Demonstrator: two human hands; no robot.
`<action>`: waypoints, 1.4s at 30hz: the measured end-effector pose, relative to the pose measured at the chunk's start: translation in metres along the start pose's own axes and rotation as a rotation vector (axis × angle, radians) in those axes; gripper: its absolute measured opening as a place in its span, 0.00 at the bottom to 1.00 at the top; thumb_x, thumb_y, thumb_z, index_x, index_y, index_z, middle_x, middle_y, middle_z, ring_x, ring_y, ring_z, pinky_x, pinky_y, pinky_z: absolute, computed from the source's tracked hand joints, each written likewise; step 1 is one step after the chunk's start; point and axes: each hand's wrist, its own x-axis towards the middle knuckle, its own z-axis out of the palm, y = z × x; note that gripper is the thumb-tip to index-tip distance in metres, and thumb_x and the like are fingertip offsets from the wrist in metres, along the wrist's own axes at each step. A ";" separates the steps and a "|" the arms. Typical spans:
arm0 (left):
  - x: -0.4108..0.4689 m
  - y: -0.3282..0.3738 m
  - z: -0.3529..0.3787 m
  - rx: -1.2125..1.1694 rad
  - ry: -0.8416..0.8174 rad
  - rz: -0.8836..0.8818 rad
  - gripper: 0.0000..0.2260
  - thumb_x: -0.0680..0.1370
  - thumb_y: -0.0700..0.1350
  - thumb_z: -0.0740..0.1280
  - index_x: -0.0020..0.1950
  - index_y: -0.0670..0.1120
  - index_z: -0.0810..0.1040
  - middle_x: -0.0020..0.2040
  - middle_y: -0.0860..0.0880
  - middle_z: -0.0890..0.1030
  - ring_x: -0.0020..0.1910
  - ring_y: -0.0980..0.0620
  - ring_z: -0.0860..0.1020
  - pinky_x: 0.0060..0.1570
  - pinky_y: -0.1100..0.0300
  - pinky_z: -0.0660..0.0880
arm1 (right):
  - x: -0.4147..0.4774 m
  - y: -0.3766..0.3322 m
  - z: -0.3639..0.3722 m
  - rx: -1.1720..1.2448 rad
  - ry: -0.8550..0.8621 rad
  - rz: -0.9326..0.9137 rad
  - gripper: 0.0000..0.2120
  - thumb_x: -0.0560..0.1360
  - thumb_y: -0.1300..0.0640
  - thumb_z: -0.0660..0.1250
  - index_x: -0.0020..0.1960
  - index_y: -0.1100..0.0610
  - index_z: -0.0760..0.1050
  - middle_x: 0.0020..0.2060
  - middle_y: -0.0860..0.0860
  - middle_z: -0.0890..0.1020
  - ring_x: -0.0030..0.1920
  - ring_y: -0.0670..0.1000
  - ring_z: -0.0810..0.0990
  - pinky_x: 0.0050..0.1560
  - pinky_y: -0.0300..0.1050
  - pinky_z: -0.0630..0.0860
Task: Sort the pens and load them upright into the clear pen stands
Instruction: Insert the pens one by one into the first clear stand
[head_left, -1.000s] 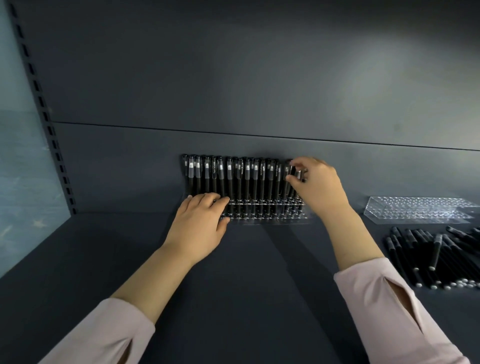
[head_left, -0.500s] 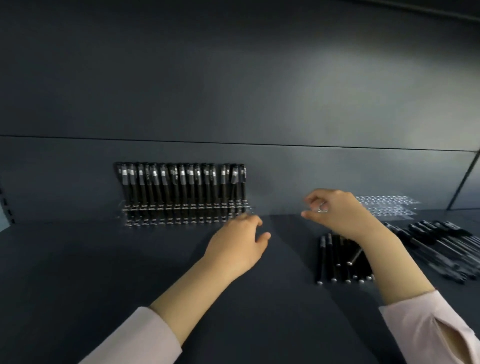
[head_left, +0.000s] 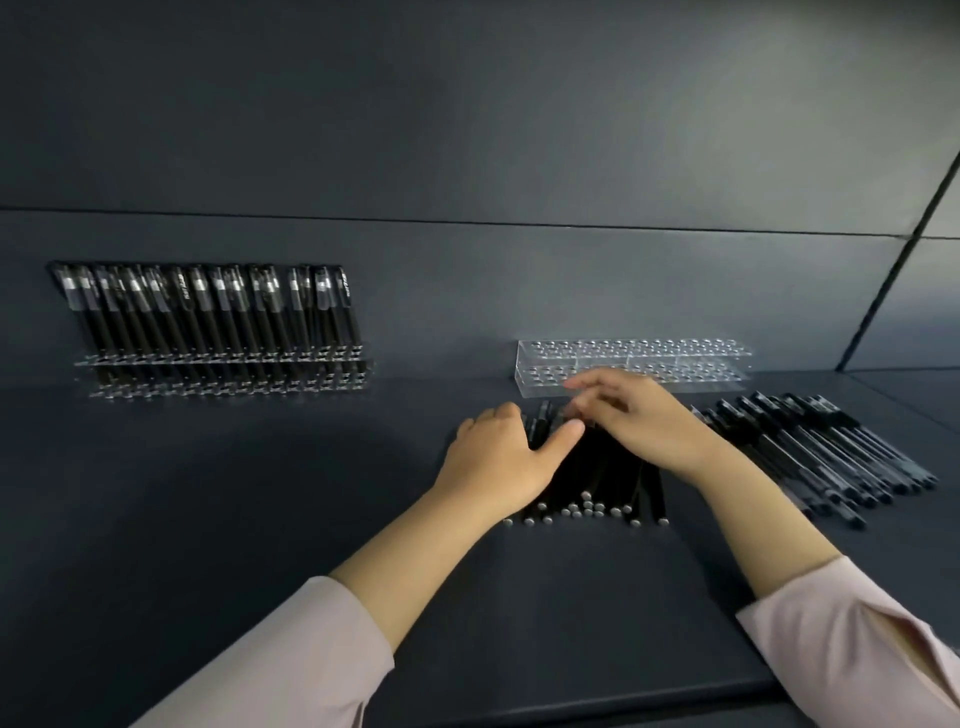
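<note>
Lying lengthwise away from the person, silver ends nearest, the loose heap of slim black pens (head_left: 602, 488) sits on the dark grey tabletop (head_left: 260, 493) under both hands. The left grip (head_left: 498, 457) rests on its left edge, fingers curled down among the pens. The right grip (head_left: 639, 421) hangs blurred over the far ends. Whether either holds a pen I cannot tell. The empty clear perforated acrylic pen stand (head_left: 675, 358) stands just beyond the right grip, the nearer hand.
</note>
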 end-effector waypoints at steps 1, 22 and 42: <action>0.002 0.003 0.001 -0.029 0.005 -0.036 0.39 0.74 0.72 0.55 0.70 0.42 0.68 0.70 0.44 0.72 0.70 0.43 0.67 0.64 0.49 0.70 | 0.000 -0.001 0.004 0.065 0.000 -0.008 0.11 0.80 0.60 0.61 0.61 0.55 0.76 0.47 0.48 0.84 0.50 0.44 0.81 0.55 0.34 0.73; 0.009 0.014 0.006 0.024 -0.078 -0.207 0.38 0.71 0.64 0.71 0.73 0.44 0.65 0.72 0.44 0.67 0.71 0.43 0.65 0.65 0.51 0.68 | 0.015 0.009 0.008 0.753 0.307 0.294 0.19 0.84 0.51 0.52 0.52 0.61 0.77 0.44 0.57 0.84 0.46 0.53 0.83 0.50 0.44 0.80; 0.007 0.021 0.011 -0.179 -0.039 -0.175 0.15 0.74 0.46 0.72 0.55 0.45 0.69 0.45 0.49 0.75 0.36 0.56 0.74 0.27 0.64 0.66 | 0.016 0.011 0.011 0.754 0.292 0.280 0.19 0.84 0.52 0.52 0.52 0.62 0.77 0.42 0.56 0.83 0.44 0.52 0.82 0.49 0.42 0.79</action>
